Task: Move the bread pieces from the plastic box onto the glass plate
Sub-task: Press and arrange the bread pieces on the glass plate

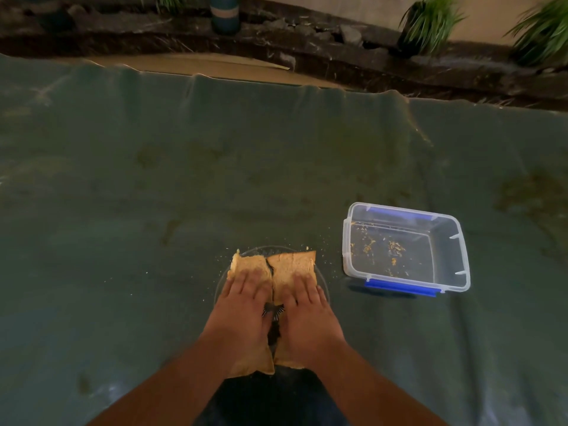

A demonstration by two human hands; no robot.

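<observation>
Both the left hand (242, 315) and right hand (307, 315) are lying flat and unclenched, pressing the bread pieces (292, 265) side by side onto the glass plate (321, 279), seemingly settling them, while the plastic box (461, 272) is sitting nearby holding only crumbs.

I count two bread pieces (250, 265) (293, 264), one glass plate (321, 279), one plastic box (405, 247), and my two hands (242, 312) (307, 315).
</observation>
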